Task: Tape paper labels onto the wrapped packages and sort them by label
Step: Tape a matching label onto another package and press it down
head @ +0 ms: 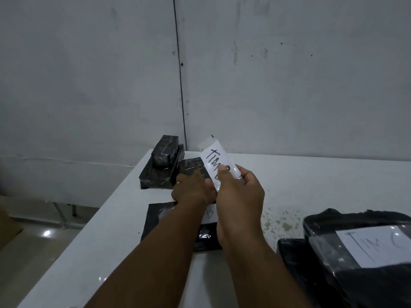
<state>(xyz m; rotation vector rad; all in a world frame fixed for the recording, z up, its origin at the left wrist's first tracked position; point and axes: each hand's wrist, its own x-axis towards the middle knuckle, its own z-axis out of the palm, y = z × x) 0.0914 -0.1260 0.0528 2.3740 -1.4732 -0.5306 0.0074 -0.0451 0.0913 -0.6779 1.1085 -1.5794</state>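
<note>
Head view: right hand [239, 192] pinches the paper label [216, 162], long axis toward eleven o'clock; left hand [193, 190] grips the wrapped package [191, 166] on the counter [311, 185], just beneath at ten o'clock.

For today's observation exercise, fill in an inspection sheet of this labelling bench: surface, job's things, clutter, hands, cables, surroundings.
Surface: white table, brownish specks near its middle.
Job's things: paper label reading "TIM", tape on it; black wrapped package under the left hand; stacked packages at the far corner; labelled package at right; another labelled one beneath the forearms.
Clutter: nothing seen.
Hands: right hand pinches the label; left hand holds the package.
Cables: dark cable down the wall.
Surroundings: grey wall.
</note>
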